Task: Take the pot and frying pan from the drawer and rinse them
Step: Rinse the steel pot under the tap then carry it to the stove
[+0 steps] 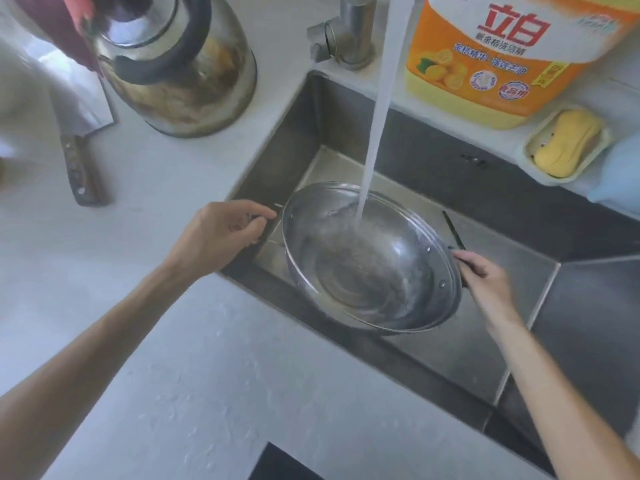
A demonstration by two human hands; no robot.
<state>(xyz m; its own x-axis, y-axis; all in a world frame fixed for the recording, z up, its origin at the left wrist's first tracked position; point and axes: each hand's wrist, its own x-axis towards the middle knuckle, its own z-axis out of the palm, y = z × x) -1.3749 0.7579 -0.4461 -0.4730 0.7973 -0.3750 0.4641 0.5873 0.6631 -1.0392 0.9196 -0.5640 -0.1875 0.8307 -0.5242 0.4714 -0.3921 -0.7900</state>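
Observation:
A shiny steel pot (408, 292) with two side handles is held tilted inside the steel sink (277, 157). Water pools in its bottom. A white stream of water (375, 116) falls from the tap (349, 32) into the pot's far side. My left hand (221, 233) is closed on the pot's left handle at the sink's left edge. My right hand (485, 282) grips the dark right handle. No frying pan is in view.
On the white counter (194, 358) to the left lie a cleaver (79, 143) and a large steel kettle (180, 64). Behind the sink stand an orange detergent bottle (502, 57) and a yellow soap in a dish (568, 143). A dark opening (277, 462) shows at the bottom edge.

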